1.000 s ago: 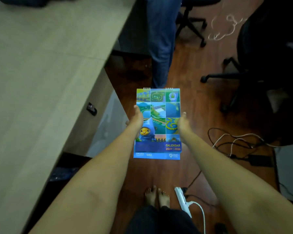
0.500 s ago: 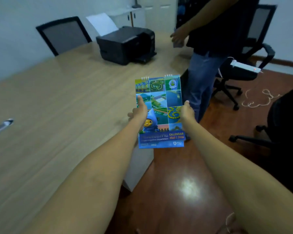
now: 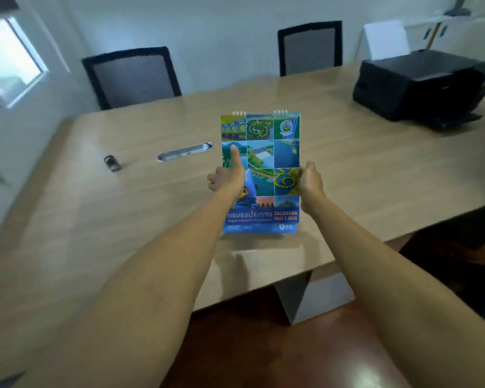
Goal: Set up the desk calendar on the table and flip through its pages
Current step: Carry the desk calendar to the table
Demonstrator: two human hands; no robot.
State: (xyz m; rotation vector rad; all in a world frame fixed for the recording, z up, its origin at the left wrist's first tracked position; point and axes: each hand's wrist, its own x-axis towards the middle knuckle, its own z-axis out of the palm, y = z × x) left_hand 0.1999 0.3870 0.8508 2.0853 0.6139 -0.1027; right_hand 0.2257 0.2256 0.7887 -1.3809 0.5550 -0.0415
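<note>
A spiral-bound desk calendar (image 3: 266, 152) with a blue and green cover of picture tiles and a cartoon mascot is held upright over the near part of the wooden table (image 3: 123, 208). My left hand (image 3: 228, 177) grips its left edge, thumb up across the cover. My right hand (image 3: 308, 179) grips its right edge. The calendar's lower edge hangs just above the tabletop and casts a shadow there. Its back side is hidden.
A black printer (image 3: 420, 85) sits at the table's far right. A silver cable grommet (image 3: 184, 152) and a small dark object (image 3: 112, 163) lie left of the calendar. Two black mesh chairs (image 3: 132, 77) (image 3: 310, 47) stand behind the table, and the table's front edge is close below my arms.
The view has swung from the floor up and left to the table. Both hands have carried the calendar from beside the table to above its top, still gripping its sides.
</note>
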